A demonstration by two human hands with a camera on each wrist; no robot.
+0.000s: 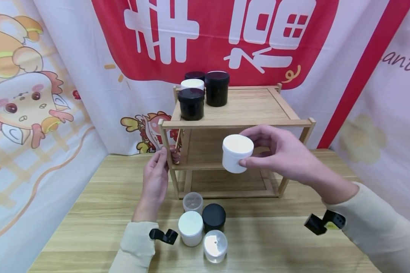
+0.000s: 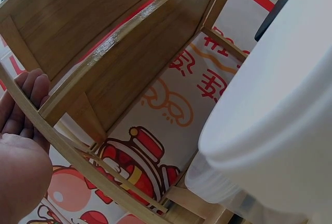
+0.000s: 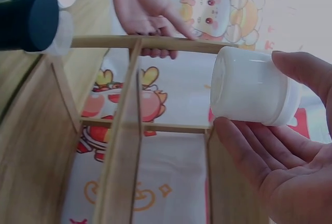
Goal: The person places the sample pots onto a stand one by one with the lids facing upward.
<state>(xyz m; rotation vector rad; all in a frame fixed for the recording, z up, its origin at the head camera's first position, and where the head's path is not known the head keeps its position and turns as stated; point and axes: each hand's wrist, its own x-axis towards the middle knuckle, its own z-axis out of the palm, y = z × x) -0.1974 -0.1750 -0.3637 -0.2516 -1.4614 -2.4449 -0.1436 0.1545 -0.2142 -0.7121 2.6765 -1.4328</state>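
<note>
A white jar with a white lid (image 1: 237, 155) is pinched between thumb and fingers of my right hand (image 1: 287, 153). It is held upright in the air, in front of the wooden rack's (image 1: 256, 104) middle level. In the right wrist view the jar (image 3: 249, 85) has the thumb on one side and the fingers on the other. My left hand (image 1: 156, 172) grips the rack's left front post, thumb in front and fingers passing behind. The left wrist view shows that hand (image 2: 23, 136) at the post, its fingers partly hidden.
On the rack's top, at the left, stand black jars (image 1: 216, 89) and a white jar (image 1: 192, 83). Before the rack, a translucent jar (image 1: 193, 202), a white jar (image 1: 190, 227), a black jar (image 1: 214, 216) and a clear jar (image 1: 215, 245) stand close together on the wooden table (image 1: 276, 235).
</note>
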